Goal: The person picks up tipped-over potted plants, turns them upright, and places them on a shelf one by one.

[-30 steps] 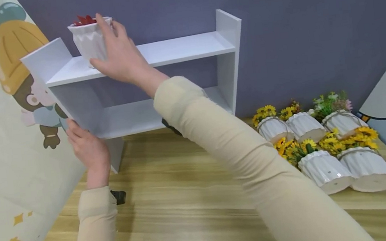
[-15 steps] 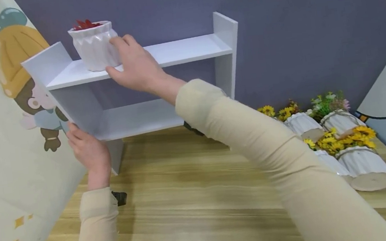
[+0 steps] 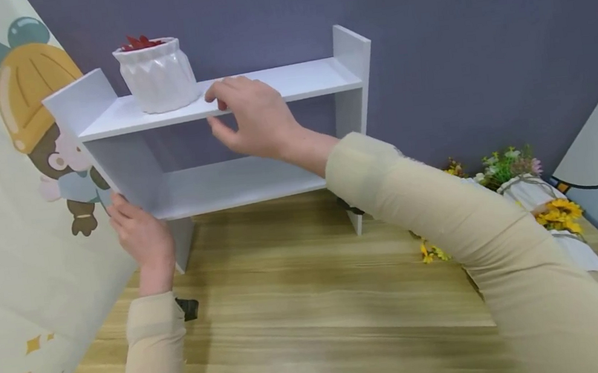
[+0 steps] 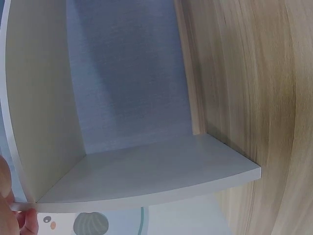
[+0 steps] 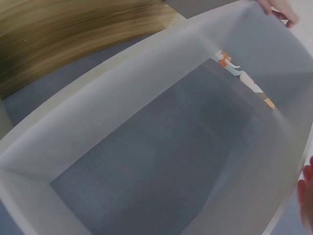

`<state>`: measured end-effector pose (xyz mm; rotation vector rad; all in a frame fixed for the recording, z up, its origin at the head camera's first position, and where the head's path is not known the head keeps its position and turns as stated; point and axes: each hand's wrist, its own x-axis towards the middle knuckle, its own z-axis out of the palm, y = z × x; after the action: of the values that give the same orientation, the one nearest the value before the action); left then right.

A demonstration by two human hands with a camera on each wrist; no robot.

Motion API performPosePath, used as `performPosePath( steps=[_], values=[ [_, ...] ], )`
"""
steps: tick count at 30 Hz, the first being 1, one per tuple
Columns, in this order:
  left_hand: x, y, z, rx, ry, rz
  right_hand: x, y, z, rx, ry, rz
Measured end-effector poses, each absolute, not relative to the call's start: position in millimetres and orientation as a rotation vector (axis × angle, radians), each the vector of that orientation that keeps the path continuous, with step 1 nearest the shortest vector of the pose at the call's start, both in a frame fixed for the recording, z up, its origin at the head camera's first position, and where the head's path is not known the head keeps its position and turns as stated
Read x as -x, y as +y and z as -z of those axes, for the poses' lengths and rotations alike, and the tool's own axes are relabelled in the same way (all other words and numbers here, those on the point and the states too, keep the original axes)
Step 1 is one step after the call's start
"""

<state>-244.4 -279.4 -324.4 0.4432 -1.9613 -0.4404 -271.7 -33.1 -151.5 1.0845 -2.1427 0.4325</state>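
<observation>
On the left part of the white two-tier shelf's [image 3: 309,79] top board stands a white fluted flowerpot [image 3: 159,79], red leaves showing above its rim. My right hand [image 3: 259,118] is in front of that board, to the right of the pot and apart from it, fingers loosely bent and holding nothing. My left hand [image 3: 142,236] grips the front edge of the shelf's left side panel. The left wrist view has its fingertips [image 4: 30,223] on the panel's edge by the lower board. In the right wrist view, right-hand fingers [image 5: 305,191] appear beside the top board's edge.
Several white pots with yellow flowers [image 3: 559,215] and mixed blooms [image 3: 510,164] lie at the right, partly hidden by the right sleeve [image 3: 478,222]. The shelf stands on a wooden table [image 3: 290,309]. A dark wall [image 3: 453,42] is behind, a patterned wall [image 3: 4,242] at the left.
My right hand has let go of the flowerpot and moved right and down, away from it. The pot stays on the top board. My left hand keeps its place on the side panel.
</observation>
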Motion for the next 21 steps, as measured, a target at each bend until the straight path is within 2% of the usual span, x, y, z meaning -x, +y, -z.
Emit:
performPosePath(
  steps=[21],
  values=[
    [243.6, -280.4, 324.3, -0.447, -1.974, 0.449, 251.3, 23.2, 182.5, -1.249, -2.1, -0.434]
  ],
)
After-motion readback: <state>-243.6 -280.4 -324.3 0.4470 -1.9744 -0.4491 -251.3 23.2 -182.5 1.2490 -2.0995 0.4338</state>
